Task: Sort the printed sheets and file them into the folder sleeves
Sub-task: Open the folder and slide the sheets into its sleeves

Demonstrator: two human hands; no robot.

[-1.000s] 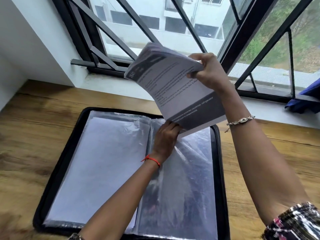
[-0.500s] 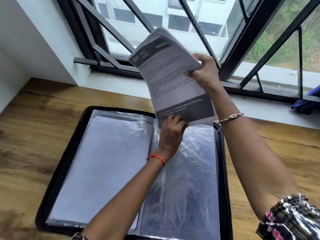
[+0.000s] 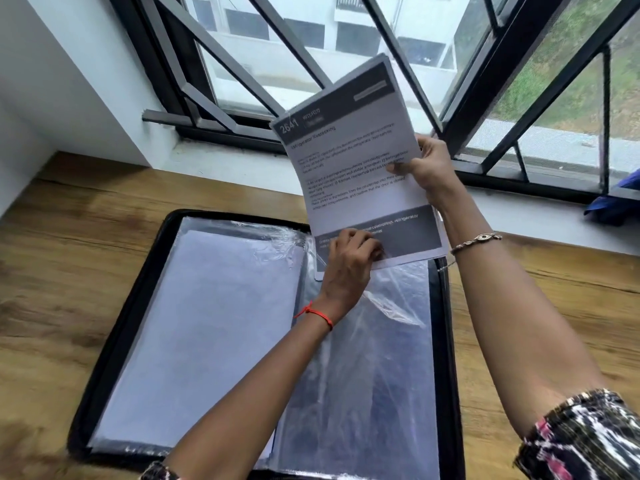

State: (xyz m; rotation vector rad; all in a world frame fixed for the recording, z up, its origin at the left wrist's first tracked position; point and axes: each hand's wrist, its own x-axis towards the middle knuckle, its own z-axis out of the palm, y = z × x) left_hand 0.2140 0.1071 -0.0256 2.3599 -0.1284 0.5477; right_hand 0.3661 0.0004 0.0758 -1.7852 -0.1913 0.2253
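So, the sheets (image 3: 356,161) were held up as one thin stack over the far end of the folder (image 3: 133,306), in front of the window (image 3: 311,46) and clear of the bench (image 3: 69,244). The right long edge was gripped by the right hand (image 3: 429,168), thumb on the printed face, fingers tucked behind. The bottom edge was pinched by the left hand (image 3: 349,258), fingers curled over the dark footer band.

The long axis ran from that footer up and away towards the glass, tipped a bit to the right. The "2641" header was at the top end, and the print was faced at the camera.

A slight bow was seen in the paper, so it was judged light and floppy, and the stack could easily be fanned or let slip. Edges or a corner were reckoned the best hold, not the middle. The folder was laid open flat. The right-side sleeve (image 3: 391,375) looked thin and crinkly, so its mouth would probably need to be held open.
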